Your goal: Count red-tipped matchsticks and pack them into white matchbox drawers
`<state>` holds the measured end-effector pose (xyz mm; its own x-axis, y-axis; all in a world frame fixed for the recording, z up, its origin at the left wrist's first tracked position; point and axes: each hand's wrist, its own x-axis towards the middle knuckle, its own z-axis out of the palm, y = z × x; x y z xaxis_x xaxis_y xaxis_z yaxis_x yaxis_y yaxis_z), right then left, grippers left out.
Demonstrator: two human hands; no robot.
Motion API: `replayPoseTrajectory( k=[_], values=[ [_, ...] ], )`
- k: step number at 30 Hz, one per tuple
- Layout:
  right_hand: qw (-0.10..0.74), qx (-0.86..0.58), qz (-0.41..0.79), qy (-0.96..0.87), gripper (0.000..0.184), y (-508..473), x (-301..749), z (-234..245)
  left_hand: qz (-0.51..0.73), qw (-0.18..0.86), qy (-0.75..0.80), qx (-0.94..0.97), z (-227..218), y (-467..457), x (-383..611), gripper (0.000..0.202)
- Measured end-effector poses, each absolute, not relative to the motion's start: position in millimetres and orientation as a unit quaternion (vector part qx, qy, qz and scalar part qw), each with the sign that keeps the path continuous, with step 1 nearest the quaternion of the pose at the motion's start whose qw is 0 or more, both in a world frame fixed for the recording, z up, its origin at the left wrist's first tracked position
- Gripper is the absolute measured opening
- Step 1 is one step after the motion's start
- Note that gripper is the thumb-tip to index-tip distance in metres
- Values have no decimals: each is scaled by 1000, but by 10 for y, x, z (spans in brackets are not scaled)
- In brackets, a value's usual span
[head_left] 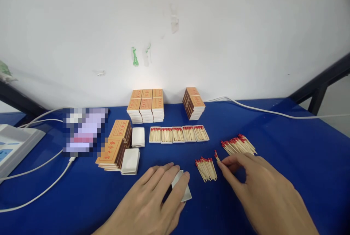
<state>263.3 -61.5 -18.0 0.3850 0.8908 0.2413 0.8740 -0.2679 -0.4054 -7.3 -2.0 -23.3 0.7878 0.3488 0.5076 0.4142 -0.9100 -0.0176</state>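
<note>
My left hand (155,198) is closed around a small white matchbox tray (186,193) on the blue table, with the fingers covering much of it. To its right lies a small bundle of red-headed matches (206,170). Between thumb and forefinger, my right hand (262,187) pinches one or more matches (217,155); how many I cannot tell. Just beyond that hand is a larger loose pile of matches (237,144). Several trays filled with matches (178,134) stand in a row farther back.
Stacked matchboxes (146,105) stand by the wall, with another stack (194,103) to their right. Orange matchbox covers (115,143) and white trays (130,161) are at left. A blurred phone (87,131), a power strip (16,143) and white cables (41,198) lie far left.
</note>
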Motion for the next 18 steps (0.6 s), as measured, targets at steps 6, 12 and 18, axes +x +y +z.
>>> replayPoseTrajectory(
  k=[6,12,18],
  values=[
    [241,-794,47,-556,48,-677,2547,-186,-257,61,-202,-943,-216,-34,-72,37],
    [237,-812,38,-532,44,-614,2591,-183,-252,57,-201,-945,-236,-30,-75,38],
    [243,-809,52,-533,44,-536,2651,-184,-252,62,-204,-944,-252,-27,-84,38]
  ],
)
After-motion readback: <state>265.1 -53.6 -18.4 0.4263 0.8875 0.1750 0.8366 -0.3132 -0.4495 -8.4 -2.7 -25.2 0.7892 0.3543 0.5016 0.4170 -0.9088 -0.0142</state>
